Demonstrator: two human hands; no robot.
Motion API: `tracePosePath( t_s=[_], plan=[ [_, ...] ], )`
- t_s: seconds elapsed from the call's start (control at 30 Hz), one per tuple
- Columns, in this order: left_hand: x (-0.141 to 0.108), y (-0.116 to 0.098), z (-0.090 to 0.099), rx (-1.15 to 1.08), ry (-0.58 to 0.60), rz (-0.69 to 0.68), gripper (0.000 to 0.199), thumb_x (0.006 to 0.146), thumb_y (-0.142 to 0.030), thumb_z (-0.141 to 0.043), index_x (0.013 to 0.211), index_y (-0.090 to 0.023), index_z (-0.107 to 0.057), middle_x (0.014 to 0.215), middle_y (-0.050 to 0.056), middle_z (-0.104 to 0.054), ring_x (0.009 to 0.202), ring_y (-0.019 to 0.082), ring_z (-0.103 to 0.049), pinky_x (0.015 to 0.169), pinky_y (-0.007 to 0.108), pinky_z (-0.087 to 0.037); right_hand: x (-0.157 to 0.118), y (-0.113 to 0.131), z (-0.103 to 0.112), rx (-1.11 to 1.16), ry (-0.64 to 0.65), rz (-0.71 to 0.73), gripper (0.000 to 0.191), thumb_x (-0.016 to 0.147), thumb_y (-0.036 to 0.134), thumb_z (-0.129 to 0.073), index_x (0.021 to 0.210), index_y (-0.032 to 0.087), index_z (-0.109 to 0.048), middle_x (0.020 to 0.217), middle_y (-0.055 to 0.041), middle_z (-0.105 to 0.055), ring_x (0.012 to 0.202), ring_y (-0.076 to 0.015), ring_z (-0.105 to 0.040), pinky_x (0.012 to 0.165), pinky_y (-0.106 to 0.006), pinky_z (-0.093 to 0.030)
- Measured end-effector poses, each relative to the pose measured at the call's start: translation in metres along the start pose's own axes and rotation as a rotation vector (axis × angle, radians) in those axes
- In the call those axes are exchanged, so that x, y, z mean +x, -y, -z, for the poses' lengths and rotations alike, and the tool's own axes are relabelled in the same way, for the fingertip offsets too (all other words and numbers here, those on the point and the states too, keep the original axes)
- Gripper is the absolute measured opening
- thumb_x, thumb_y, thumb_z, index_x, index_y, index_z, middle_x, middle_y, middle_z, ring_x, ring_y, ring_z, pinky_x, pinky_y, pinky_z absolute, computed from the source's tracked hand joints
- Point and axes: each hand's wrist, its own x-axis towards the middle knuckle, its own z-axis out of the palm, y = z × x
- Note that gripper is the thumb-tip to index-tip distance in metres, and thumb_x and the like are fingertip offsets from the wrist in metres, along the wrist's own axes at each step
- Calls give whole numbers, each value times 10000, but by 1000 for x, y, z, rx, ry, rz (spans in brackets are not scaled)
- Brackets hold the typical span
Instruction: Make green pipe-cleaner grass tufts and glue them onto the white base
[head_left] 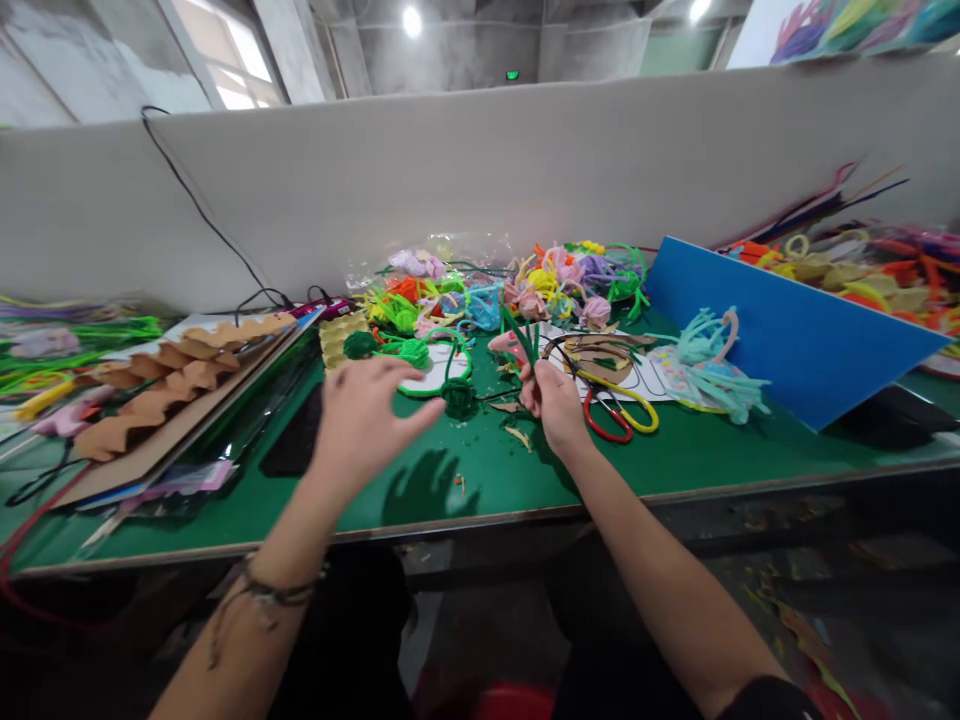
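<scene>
My left hand (367, 410) is raised over the table with its fingers spread and nothing in it. Dark green pipe cleaners (523, 335) stick up from my right hand (556, 405), whose fingers are pinched round them. Between my hands lies a curled dark green pipe-cleaner bundle (459, 396), at the edge of a white shape (435, 372) rimmed in bright green. Scissors (641, 412) with red and yellow handles rest just right of my right hand. A pink piece (507, 346) shows behind its fingers, partly hidden.
Bundles of coloured pipe cleaners (559, 285) are heaped along the back partition (450, 170). On the right leans a blue board (780, 330), beside a light-blue fringed piece (724, 375). Wavy brown cardboard (180, 385) and a dark flat object (291, 440) lie at left.
</scene>
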Motion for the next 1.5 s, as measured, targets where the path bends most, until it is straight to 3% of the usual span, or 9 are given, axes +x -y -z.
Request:
tracePosePath(
  t_s=[0.17, 0.4, 0.6, 0.67, 0.8, 0.9, 1.23, 1.37, 1.5],
  plan=[
    [10, -10, -49, 236, 268, 33, 631, 706, -491, -576, 1148, -45, -511, 1214, 215, -516, 1145, 345, -445, 964, 460, -305, -1, 2, 8, -30, -25, 57, 444, 717, 645, -393, 624, 211, -399, 342, 92, -346, 312, -52, -289, 338, -193, -222],
    [39, 3, -81, 33, 325, -87, 556, 707, -176, -616, 1225, -131, -419, 1268, 161, -484, 1185, 280, -434, 1022, 449, -241, -3, 4, 19, -200, -48, 141, 443, 753, 622, -387, 641, 197, -447, 371, 70, -399, 345, -60, -334, 376, -198, -258],
    [50, 9, -80, -116, 291, -56, 507, 691, -274, -646, 1134, -102, -469, 1155, 146, -546, 1063, 250, -522, 879, 349, -426, -2, -1, 24, -365, -54, 179, 439, 816, 575, -279, 653, 199, -438, 391, 58, -397, 362, -75, -348, 386, -200, -267],
    [47, 10, -74, -344, 210, 124, 489, 707, -318, -629, 1112, -97, -467, 1064, 121, -588, 972, 229, -567, 844, 347, -450, -3, 0, 23, -437, -44, 187, 439, 838, 546, -225, 657, 201, -428, 396, 54, -395, 367, -81, -358, 394, -203, -274],
    [40, 14, -60, -1200, 42, 633, 227, 761, -242, -568, 958, -145, -511, 771, 9, -617, 622, 114, -600, 667, 269, -503, -8, 2, 17, -644, 44, 206, 425, 873, 455, -169, 658, 200, -432, 419, 32, -428, 397, -98, -410, 449, -215, -312],
    [35, 17, -52, -1563, -7, 803, 41, 801, -191, -502, 794, -154, -519, 637, -21, -584, 510, 75, -560, 549, 202, -482, -14, 4, 8, -862, 181, 228, 344, 862, 371, -266, 643, 193, -461, 482, -12, -507, 459, -120, -477, 487, -227, -312],
    [23, 24, -45, -1753, 55, 751, 152, 806, -136, -413, 849, -140, -559, 815, 31, -671, 758, 126, -643, 752, 262, -475, -29, 5, -21, -1346, 611, 202, 270, 868, 317, -386, 760, 166, -582, 774, -104, -654, 700, -202, -613, 530, -248, -327],
    [17, 32, -54, -1583, -27, 634, 150, 734, -165, -565, 882, -148, -553, 860, 10, -663, 805, 135, -640, 807, 260, -444, -18, 9, -7, -1320, 615, 163, 315, 885, 342, -338, 770, 180, -582, 808, -76, -652, 732, -188, -600, 536, -242, -298],
    [12, 36, -60, -1506, -94, 572, 266, 672, -172, -629, 918, -173, -529, 815, -25, -644, 697, 102, -626, 760, 252, -468, -3, 12, 15, -1167, 398, 130, 267, 847, 321, -382, 699, 191, -562, 642, -30, -614, 608, -154, -544, 527, -236, -288]
  ],
)
